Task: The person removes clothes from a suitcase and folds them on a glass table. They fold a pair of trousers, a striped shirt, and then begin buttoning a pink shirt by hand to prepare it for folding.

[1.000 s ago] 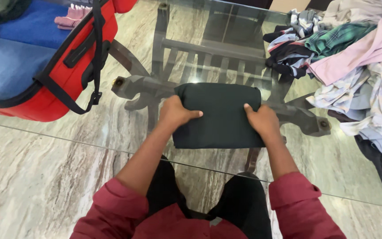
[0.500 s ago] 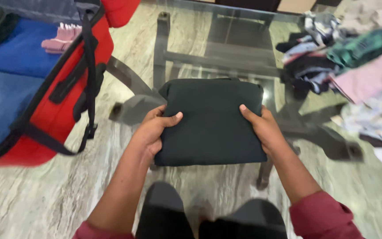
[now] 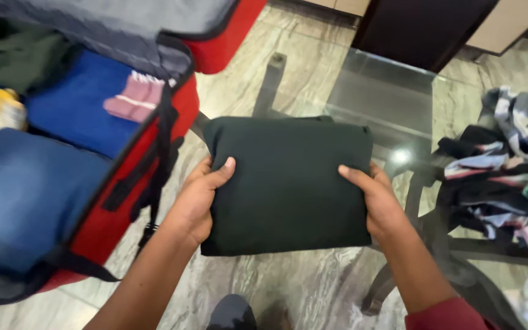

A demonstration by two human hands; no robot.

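Observation:
A folded dark green garment (image 3: 288, 183) is held up above the glass table (image 3: 386, 91). My left hand (image 3: 198, 198) grips its left edge with the thumb on top. My right hand (image 3: 379, 201) grips the right edge in the same way. To the left lies an open red suitcase (image 3: 129, 201) holding folded blue clothes (image 3: 32, 189), a dark blue folded piece (image 3: 74, 104) and pink socks (image 3: 134, 98).
A heap of mixed unfolded clothes (image 3: 508, 165) lies on the right of the glass table. Dark table legs (image 3: 423, 244) show through the glass over a marble floor (image 3: 313, 287). A dark cabinet (image 3: 423, 27) stands at the back.
Both hands have lifted the folded garment off the table and carried it up and left, toward the suitcase. The view has swung left, showing more of the suitcase.

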